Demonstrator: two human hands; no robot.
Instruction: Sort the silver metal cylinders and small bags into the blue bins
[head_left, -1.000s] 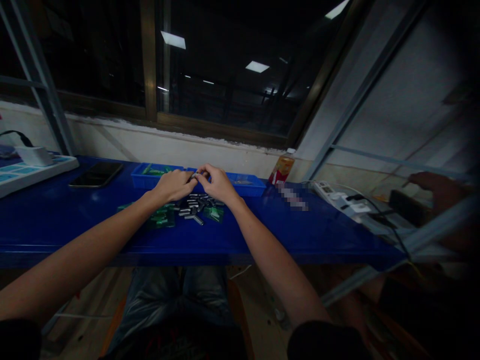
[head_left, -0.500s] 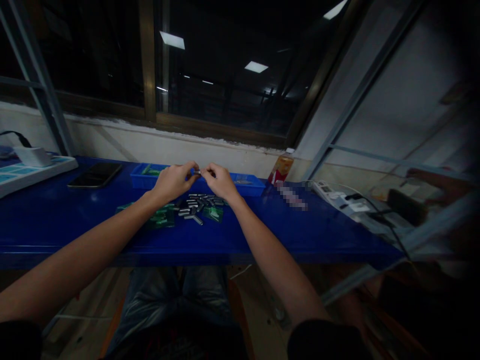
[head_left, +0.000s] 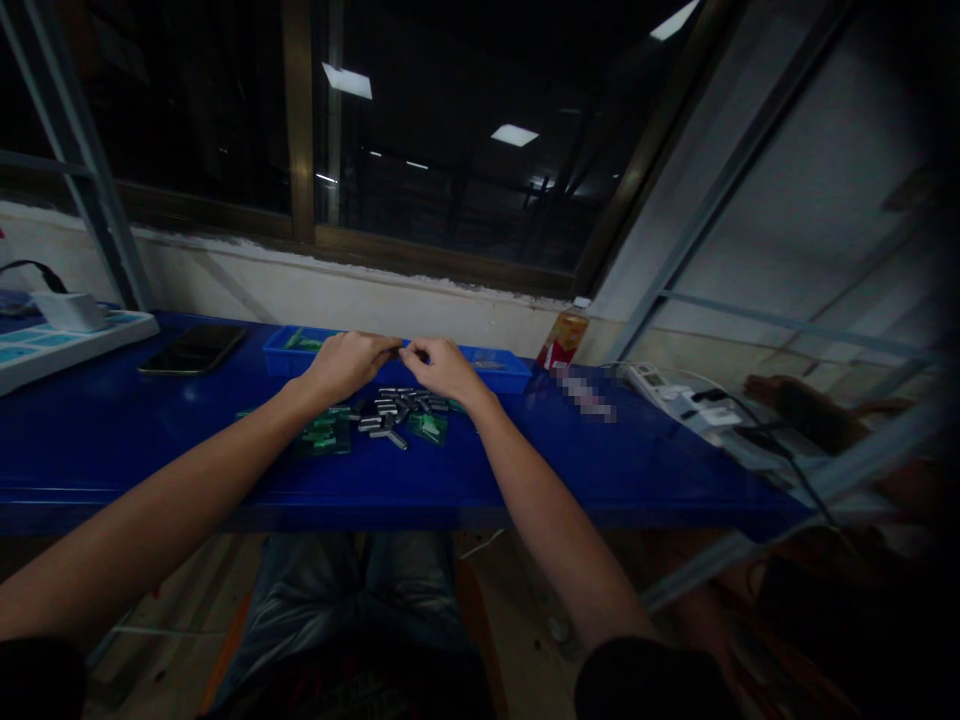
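Note:
My left hand (head_left: 352,362) and my right hand (head_left: 441,366) meet at the fingertips above the table, both closed in a pinch. Whatever sits between the fingers is too small and dark to name. Just below them lies a pile of short silvery metal pieces (head_left: 391,402). Left of the pile, partly behind my left forearm, are small green parts on a clear green bag (head_left: 325,434). Another small green bag (head_left: 428,428) with pale pieces lies at the pile's right. Behind my hands stands a long blue tray (head_left: 504,381), with green parts (head_left: 303,341) in its left end.
A phone (head_left: 193,349) and a white power strip (head_left: 112,335) lie on the blue table (head_left: 600,480) at left. A drink bottle (head_left: 564,335) stands behind at right, near plugged-in chargers (head_left: 701,404). At far right, another person's hand (head_left: 780,393) shows dimly.
My fingers have shifted, and the small light piece that showed between them is now hidden. Both hands stay over the tray. At far right, the other person's hand has moved left.

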